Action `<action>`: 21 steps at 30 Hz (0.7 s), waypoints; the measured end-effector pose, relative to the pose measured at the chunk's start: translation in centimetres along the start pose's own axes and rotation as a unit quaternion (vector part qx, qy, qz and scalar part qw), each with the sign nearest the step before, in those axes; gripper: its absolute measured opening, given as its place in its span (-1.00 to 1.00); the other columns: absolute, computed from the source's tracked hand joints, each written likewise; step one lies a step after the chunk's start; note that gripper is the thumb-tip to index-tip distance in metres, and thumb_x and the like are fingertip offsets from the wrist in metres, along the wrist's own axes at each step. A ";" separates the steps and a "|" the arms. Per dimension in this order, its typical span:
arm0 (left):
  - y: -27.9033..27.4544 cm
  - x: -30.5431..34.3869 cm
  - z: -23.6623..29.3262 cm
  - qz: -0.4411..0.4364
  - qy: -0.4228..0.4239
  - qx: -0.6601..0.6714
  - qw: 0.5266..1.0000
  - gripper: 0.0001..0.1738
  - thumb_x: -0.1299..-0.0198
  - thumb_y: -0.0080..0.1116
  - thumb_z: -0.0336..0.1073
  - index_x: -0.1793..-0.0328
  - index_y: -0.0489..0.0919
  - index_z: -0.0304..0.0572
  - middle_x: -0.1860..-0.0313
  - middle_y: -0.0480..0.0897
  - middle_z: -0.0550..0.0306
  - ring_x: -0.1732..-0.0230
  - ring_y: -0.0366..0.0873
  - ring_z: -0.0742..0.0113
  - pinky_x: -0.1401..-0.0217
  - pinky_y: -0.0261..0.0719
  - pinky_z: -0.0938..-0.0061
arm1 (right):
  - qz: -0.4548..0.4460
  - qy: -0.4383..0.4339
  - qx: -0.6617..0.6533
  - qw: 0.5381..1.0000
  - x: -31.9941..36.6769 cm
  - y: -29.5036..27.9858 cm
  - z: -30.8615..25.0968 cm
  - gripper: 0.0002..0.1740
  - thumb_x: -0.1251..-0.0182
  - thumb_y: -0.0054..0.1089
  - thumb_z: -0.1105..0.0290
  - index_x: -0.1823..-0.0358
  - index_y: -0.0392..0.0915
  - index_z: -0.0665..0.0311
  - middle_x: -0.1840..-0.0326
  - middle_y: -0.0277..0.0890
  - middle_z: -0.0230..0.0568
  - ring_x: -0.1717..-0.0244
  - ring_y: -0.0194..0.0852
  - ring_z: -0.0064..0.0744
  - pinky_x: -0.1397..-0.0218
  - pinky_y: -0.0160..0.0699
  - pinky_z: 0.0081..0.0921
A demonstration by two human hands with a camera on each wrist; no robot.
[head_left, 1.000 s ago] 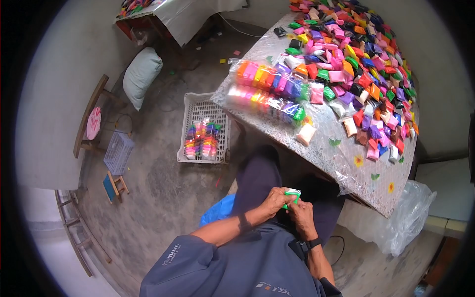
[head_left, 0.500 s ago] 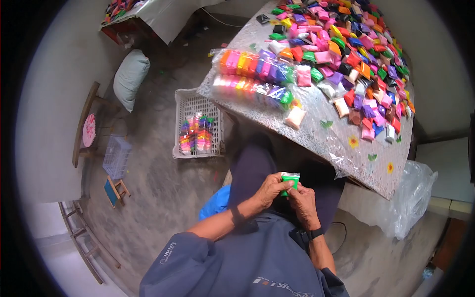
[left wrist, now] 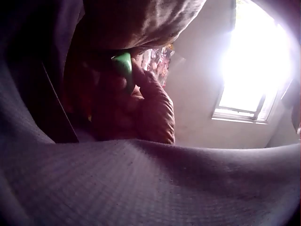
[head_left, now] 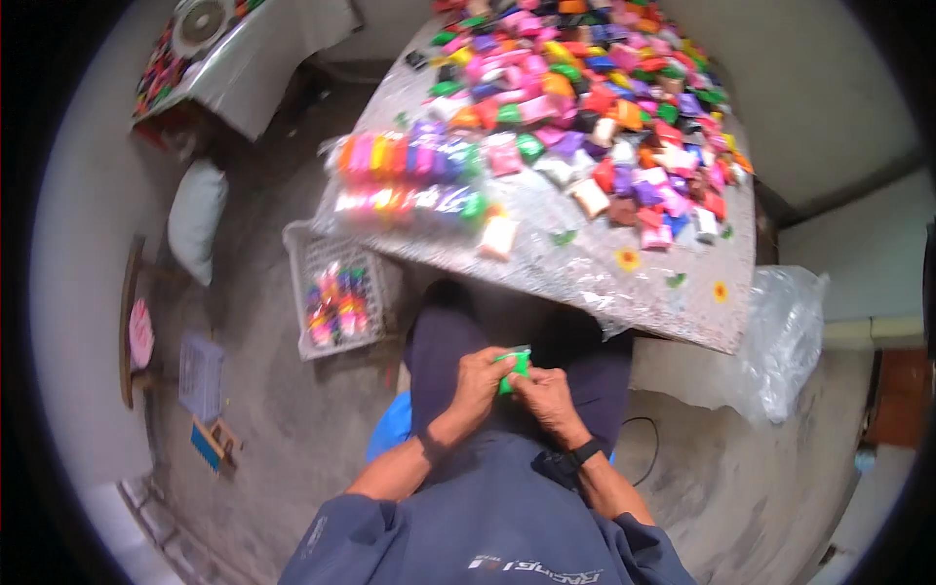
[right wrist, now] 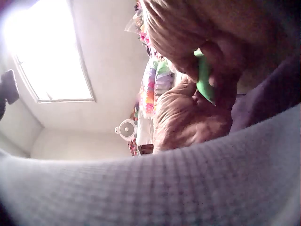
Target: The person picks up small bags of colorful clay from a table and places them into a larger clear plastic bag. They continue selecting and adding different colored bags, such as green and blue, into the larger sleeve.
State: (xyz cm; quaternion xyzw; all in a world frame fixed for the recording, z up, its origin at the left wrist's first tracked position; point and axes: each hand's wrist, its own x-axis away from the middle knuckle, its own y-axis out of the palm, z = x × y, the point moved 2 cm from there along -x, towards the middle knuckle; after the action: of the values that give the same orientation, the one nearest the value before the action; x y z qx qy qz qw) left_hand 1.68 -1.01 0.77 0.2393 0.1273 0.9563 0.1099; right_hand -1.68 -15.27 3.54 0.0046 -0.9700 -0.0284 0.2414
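Note:
Over the lap, both hands hold a small green packet (head_left: pixel 514 370) with a silvery top edge. The left hand (head_left: pixel 476 384) pinches it from the left side with thumb and fingers. On the other side the right hand (head_left: pixel 552 400) grips it between thumb and fingertips. In the left wrist view a piece of the green packet (left wrist: pixel 124 64) shows between the fingers, and the right wrist view shows its green side (right wrist: pixel 204 79) as well. The fingers cover much of the packet.
Ahead, a table (head_left: pixel 585 281) bears a heap of colourful packets (head_left: pixel 585 88). Two clear bags of packets, a farther one (head_left: pixel 405 159) and a nearer one (head_left: pixel 405 203), lie beside a beige packet (head_left: pixel 498 237). A white crate (head_left: pixel 322 251) holds more bags. Plastic sheeting (head_left: pixel 780 341) hangs at the right.
The head view has swung right, so the table and crate now appear farther left. Both hands still hold the green packet, and less of its silvery edge shows.

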 end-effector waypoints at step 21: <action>0.8 1.4 4.1 -0.199 -0.091 -0.043 0.975 -0.77 -0.12 0.47 -0.32 0.20 0.64 -0.23 0.35 0.64 0.31 0.45 0.40 0.64 0.40 0.26 0.69 | -0.138 0.027 0.114 0.983 2.1 -4.1 -1.9 -0.66 -0.19 0.29 0.21 0.47 0.65 0.42 0.62 0.44 -0.41 0.51 0.30 -0.65 0.44 0.31 -0.49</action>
State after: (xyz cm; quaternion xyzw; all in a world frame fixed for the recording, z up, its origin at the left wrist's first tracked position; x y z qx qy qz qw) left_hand 2.29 -0.59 5.09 0.2902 0.1202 0.8939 0.3198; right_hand -2.65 -19.49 5.94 0.1666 -0.9501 0.0499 0.2590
